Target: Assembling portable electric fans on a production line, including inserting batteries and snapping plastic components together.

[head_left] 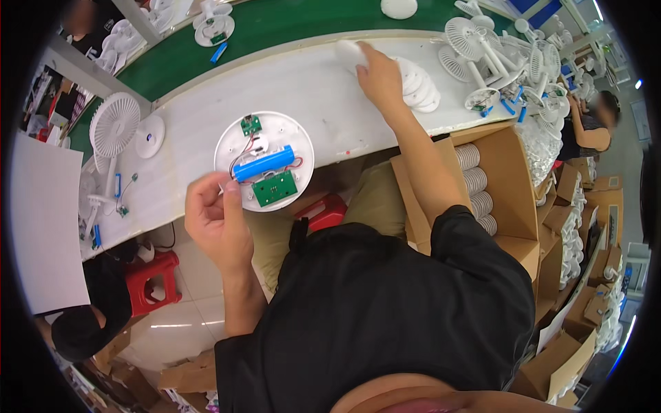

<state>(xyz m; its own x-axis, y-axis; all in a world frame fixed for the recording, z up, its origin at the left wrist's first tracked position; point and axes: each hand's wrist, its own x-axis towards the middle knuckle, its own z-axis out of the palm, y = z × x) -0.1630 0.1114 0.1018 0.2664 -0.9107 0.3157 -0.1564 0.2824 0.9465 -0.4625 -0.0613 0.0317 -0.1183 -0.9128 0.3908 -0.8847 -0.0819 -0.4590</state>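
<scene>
My left hand [219,217] is closed at the left rim of a round white fan base [301,141], thumb and fingers pinched together. The base lies open side up and juts over the table's near edge. Inside it are a blue cylindrical battery [264,163], a small green circuit board [251,124], a larger green board [275,188] and thin red and black wires. Further off to the right, my right hand [382,77] grips a white round disc [348,54], slightly blurred. Just right of that hand lies a pile of similar white discs [423,95], partly hidden by it.
Fans with dangling batteries crowd the table's right end [475,62]; more stand at left [116,127]. Behind the white tabletop [303,82] runs a green conveyor belt [275,24] bearing another base [213,31]. An open cardboard box [513,165] of stacked discs stands by my right arm.
</scene>
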